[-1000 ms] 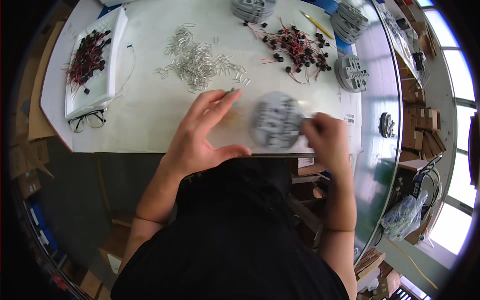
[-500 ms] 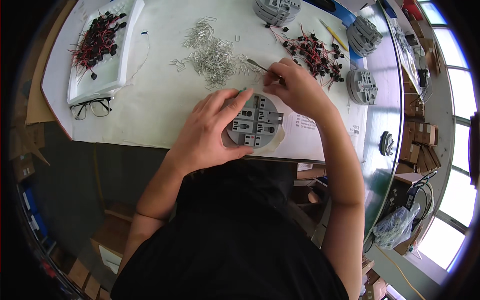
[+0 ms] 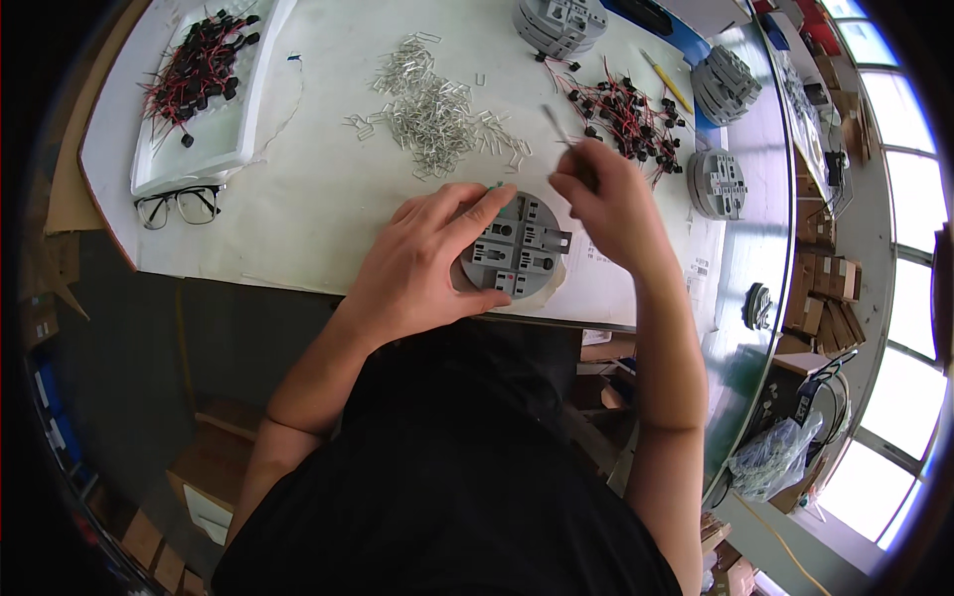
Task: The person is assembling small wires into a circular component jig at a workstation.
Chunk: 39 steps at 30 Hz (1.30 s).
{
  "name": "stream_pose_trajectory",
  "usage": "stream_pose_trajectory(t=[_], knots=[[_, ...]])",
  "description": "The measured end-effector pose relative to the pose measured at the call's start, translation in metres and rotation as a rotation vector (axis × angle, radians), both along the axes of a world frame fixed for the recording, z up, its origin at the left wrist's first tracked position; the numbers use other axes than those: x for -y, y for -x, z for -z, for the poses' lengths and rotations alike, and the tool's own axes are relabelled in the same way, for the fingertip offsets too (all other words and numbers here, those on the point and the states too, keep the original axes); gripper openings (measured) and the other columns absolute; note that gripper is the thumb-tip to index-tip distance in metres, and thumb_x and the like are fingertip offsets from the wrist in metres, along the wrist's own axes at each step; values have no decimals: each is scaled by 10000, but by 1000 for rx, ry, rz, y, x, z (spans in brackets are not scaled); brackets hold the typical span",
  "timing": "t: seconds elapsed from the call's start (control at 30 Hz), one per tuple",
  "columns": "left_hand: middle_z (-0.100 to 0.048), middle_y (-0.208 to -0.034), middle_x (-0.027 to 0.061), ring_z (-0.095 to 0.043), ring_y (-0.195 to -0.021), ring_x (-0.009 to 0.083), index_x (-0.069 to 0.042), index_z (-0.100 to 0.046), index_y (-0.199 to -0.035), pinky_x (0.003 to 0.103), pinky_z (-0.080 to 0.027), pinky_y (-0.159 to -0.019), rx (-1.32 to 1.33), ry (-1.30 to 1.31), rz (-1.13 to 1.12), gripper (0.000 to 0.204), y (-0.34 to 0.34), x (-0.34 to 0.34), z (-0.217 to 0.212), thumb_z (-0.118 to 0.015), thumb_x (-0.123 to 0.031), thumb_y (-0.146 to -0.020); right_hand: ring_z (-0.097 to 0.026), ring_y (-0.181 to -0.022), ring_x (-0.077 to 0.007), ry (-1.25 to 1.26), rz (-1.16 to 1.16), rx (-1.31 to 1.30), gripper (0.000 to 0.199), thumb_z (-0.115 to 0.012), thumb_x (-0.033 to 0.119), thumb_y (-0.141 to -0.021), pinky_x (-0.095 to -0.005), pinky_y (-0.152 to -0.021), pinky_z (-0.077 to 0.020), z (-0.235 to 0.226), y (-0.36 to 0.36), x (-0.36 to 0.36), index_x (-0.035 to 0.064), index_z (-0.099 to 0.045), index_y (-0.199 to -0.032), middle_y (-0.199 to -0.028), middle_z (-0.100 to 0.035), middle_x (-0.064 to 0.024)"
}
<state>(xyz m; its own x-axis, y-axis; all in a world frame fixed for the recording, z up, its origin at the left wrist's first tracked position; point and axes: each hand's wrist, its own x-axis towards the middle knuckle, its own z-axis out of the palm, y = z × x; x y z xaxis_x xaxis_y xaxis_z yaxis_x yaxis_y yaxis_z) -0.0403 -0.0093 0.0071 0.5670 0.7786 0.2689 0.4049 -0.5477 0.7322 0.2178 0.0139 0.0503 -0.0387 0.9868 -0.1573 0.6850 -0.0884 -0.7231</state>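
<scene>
A: Biggest first?

B: Under everything, a broad off-white tabletop (image 3: 318, 199). At its left side, a long white tray (image 3: 204, 149) holding a tangle of small black parts on thin red wires (image 3: 204, 65).

A: And beyond the hands?

B: Near the middle, a loose pile of silver U-shaped wire pieces (image 3: 432, 114). Farther right, a second heap of black parts with red wires (image 3: 631, 119).

A: Left hand (image 3: 422, 248)?

B: Curved around the left side of a round grey plastic base (image 3: 517, 248), thumb at the near edge, fingers at the far one. Grip closed on it. Lying face up close to the tabletop's near edge.

A: Right hand (image 3: 611, 199)?

B: Just beyond the base and to the right, apart from it. Grip closed too.

A: Similar bases elsewhere?

B: Stacked at the far edge, grey round plastic bases (image 3: 561, 30); more along the right.

A: Smaller still?

B: Beside the tray, black-framed eyeglasses (image 3: 179, 207). Near the right-hand heap, a slim yellow pen-shaped tool (image 3: 666, 79). Last, pinched in the right hand, a thin dark tool (image 3: 554, 121), blurred, pointing away.
</scene>
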Motion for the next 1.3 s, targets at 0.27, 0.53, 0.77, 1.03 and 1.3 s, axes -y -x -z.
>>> stream_pose_trajectory(t=[0.27,0.53,0.77,1.03,1.3], knots=[[-595,-1395,98,-650,-1208,328,-132,-525,-1590,459,-512,-1069,24,23,-24,1005,-1,1,0,-966,-270,-698,-626,-766,-62,119,95,-112,206,-792,74,-946,-257,-675,-507,-4,20,20,-13,-655,-1071,-850,-694,-16],[-598,-1386,97,-650,-1213,330,-128,-534,-1576,456,-516,-1069,19,48,-19,987,0,0,0,-962,-263,-697,-644,-758,-71,142,146,-105,265,-839,89,-915,-258,-672,-509,-5,27,8,-17,-657,-1076,-830,-719,-38],[-602,-1381,96,-657,-1195,326,-133,-534,-1577,457,-519,-1061,31,66,-22,991,0,1,0,-961,-258,-691,-621,-723,-59,222,69,-131,213,-844,142,-940,-250,-666,-495,6,10,9,-11,-697,-960,-789,-702,-4],[-607,-1377,95,-657,-1189,326,-137,-516,-1601,456,-509,-1065,25,54,12,1031,-1,-4,-1,-960,-249,-678,-582,-707,-47,243,118,-260,260,-842,204,-953,-251,-637,-477,17,8,12,-25,-722,-922,-783,-697,2],[-658,-1291,107,-683,-1132,306,-111,-569,-1543,452,-535,-1014,102,11,13,885,-5,-10,-3,-931,-218,-742,-543,-637,-45,219,161,-327,322,-806,299,-993,-249,-571,-432,17,5,15,-12,-737,-944,-759,-669,9]])
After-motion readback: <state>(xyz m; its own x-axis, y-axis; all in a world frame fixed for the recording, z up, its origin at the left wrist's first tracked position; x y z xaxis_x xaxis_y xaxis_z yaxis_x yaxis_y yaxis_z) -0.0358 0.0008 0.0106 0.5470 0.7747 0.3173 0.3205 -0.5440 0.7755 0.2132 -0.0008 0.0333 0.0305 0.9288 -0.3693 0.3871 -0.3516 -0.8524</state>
